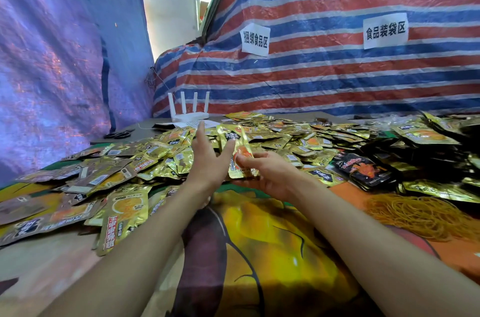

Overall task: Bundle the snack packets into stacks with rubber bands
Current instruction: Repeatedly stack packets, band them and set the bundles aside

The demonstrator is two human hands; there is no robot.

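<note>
A thin stack of gold snack packets stands on edge in the right hand, whose fingers curl round its lower end; no band shows on it yet. The left hand hovers just beside it, fingers spread, holding nothing. The loose packets heaped all around and the full heap of rubber bands to the right suggest most of the work remains.

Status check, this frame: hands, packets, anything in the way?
Right hand grips a small gold packet stack. Left hand open, fingers straight, beside it. Rubber band pile lies right, untouched. Loose packets crowd behind.
</note>
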